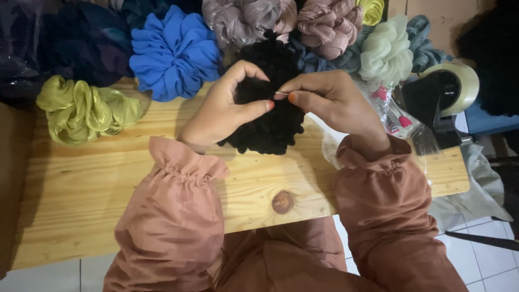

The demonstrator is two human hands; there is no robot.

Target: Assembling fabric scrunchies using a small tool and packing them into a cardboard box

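While both hands meet over the middle of the wooden table (81,205), they work at a black ruffled scrunchie (267,132) that lies under and between them. The left hand (224,108) curls round the scrunchie's left side, thumb pressed against the dark fabric and fingers arched over the top. The right hand (332,100) comes in from the other side with thumb and forefinger pinched tight on a thin needle (281,94), whose pale shaft shows just between the two hands; whether a thread trails from it I cannot tell. Both wrists end in gathered cuffs of rust-pink sleeves.

Beyond the left hand sits a bright blue scrunchie (173,51), and farther out to that side a shiny olive-yellow scrunchie (86,111) rests near the table's edge. Just past the fingertips lie a mauve scrunchie (246,19) and a dusty pink scrunchie (327,24). Past the right hand is a pale green scrunchie (386,51), and beside it, well out to the right, a roll of clear tape (467,81) on a black dispenser (432,103).
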